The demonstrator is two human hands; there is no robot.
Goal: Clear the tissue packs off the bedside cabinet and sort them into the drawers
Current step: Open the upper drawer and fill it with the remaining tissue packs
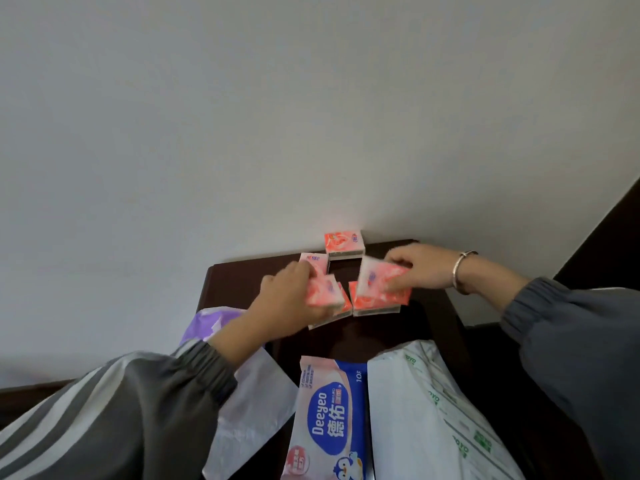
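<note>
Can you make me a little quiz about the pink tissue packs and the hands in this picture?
1. True or false: both hands are holding pink tissue packs.
2. Which wrist wears the silver bracelet? A) left B) right C) neither
3. Fill in: the pink pack by the wall is touched by ____ hand.

Key
1. True. The left hand grips a pink pack and the right hand grips another pink pack, both over the dark cabinet top.
2. B, right.
3. Neither. It stands alone at the back of the cabinet.
</note>
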